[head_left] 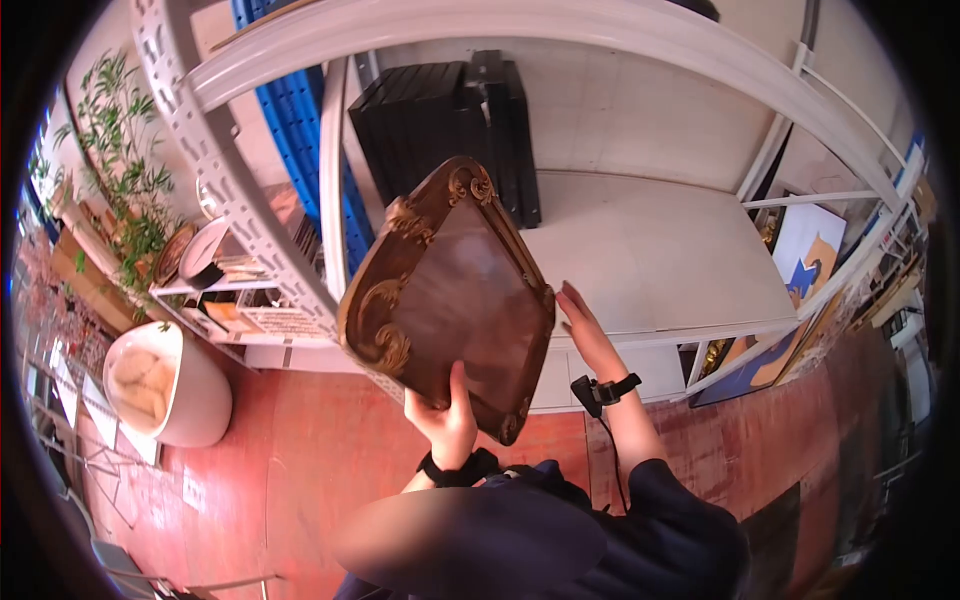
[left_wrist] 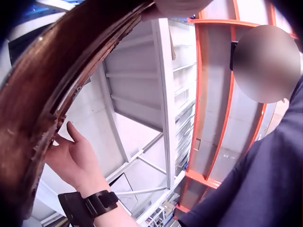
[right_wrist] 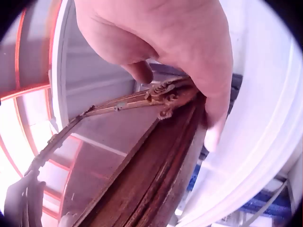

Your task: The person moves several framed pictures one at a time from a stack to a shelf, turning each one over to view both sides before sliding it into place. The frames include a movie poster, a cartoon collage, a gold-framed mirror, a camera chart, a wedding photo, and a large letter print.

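An ornate brown frame (head_left: 378, 325) with carved gilt scrolls at its corners surrounds a shiny, reflective pane (head_left: 465, 300). It is held tilted in front of a white shelf. My left hand (head_left: 450, 428) grips its lower edge, thumb across the front and the other fingers hidden behind. At the opposite side is my right hand (head_left: 588, 325), its straight fingers right at the frame's edge. In the right wrist view that hand (right_wrist: 165, 38) lies over a carved corner, fingers along the outer side and thumb apart. The left wrist view shows the frame's edge (left_wrist: 42, 99) close up.
Black flat cases (head_left: 410, 130) stand upright at the back left of the white shelf board (head_left: 650, 260). A perforated metal post (head_left: 215, 170) rises at left, near a blue upright (head_left: 300, 150). A white tub (head_left: 185, 390) sits on the red floor (head_left: 320, 450). Pictures (head_left: 805, 260) lean at right.
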Demonstrator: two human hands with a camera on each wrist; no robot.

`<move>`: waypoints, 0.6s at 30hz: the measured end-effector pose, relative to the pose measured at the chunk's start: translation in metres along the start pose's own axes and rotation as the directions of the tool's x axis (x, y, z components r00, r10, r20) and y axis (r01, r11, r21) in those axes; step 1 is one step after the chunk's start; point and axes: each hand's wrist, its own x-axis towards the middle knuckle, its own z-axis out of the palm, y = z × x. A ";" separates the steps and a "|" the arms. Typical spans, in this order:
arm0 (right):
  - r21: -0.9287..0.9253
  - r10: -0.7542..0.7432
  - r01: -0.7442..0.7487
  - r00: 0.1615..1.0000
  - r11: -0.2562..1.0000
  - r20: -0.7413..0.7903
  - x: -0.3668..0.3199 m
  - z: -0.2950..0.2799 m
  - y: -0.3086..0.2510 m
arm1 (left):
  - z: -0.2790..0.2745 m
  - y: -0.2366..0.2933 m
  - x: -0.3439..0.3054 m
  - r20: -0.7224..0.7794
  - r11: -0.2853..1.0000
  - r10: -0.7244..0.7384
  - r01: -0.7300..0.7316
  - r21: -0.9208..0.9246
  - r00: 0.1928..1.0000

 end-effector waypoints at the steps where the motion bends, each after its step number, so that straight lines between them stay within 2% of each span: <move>1: -0.228 -0.131 0.113 0.989 0.967 -0.067 0.001 -0.003 -0.012 | 0.012 -0.006 0.004 0.033 0.999 0.025 -0.026 0.036 0.999; 2: -0.324 -0.281 0.235 0.954 0.916 -0.101 -0.004 -0.002 -0.026 | 0.023 -0.014 0.008 0.067 0.996 0.051 -0.056 0.072 0.996; 4: -0.207 -0.334 0.331 0.942 0.921 0.019 -0.037 0.005 -0.068 | 0.049 -0.030 0.015 0.079 0.978 0.144 -0.155 0.141 0.986; 6: -0.238 -0.377 0.410 0.910 0.881 0.172 -0.054 0.010 -0.085 | 0.072 -0.051 0.013 0.100 0.980 0.151 -0.162 0.114 0.984; 7: -0.237 -0.443 0.481 0.874 0.844 0.198 -0.056 0.013 -0.083 | 0.079 -0.064 0.012 0.141 0.986 0.143 -0.153 0.061 0.980; 8: -0.236 -0.507 0.551 0.832 0.800 0.224 -0.055 0.017 -0.083 | 0.092 -0.066 0.011 0.157 0.974 0.188 -0.204 0.095 0.970; 9: -0.268 -0.490 0.537 0.842 0.800 0.223 -0.056 0.021 -0.091 | 0.099 -0.068 0.008 0.208 0.983 0.138 -0.159 0.090 0.968; 10: -0.200 -0.543 0.571 0.820 0.796 0.182 -0.052 0.025 -0.087 | 0.105 -0.072 0.005 0.257 0.990 0.089 -0.114 0.087 0.962; 11: -0.206 -0.553 0.570 0.822 0.796 0.136 -0.048 0.027 -0.086 | 0.115 -0.094 0.004 0.277 0.986 0.161 -0.167 -0.003 0.947; 12: -0.211 -0.562 0.567 0.822 0.796 0.091 -0.045 0.028 -0.084 | 0.120 -0.102 0.006 0.285 0.985 0.166 -0.171 -0.007 0.944; 13: -0.211 -0.565 0.569 0.821 0.795 0.082 -0.040 0.025 -0.080 | 0.123 -0.108 0.006 0.360 0.972 0.187 -0.225 0.064 0.914; 15: -0.346 -0.542 0.490 0.838 0.800 -0.066 -0.033 0.019 -0.067 | 0.125 -0.117 0.004 0.501 0.922 0.195 -0.332 0.201 0.843; 16: -0.286 -0.509 0.467 0.856 0.837 -0.093 -0.026 0.013 -0.061 | 0.125 -0.123 0.002 0.564 0.884 0.183 -0.386 0.263 0.805; 17: -0.281 -0.499 0.457 0.861 0.844 -0.100 -0.016 0.007 -0.052 | 0.131 -0.131 0.004 0.585 0.894 0.225 -0.405 0.194 0.779; 18: -0.277 -0.491 0.449 0.865 0.849 -0.104 -0.009 0.001 -0.049 | 0.132 -0.131 0.009 0.700 0.803 0.226 -0.536 0.259 0.677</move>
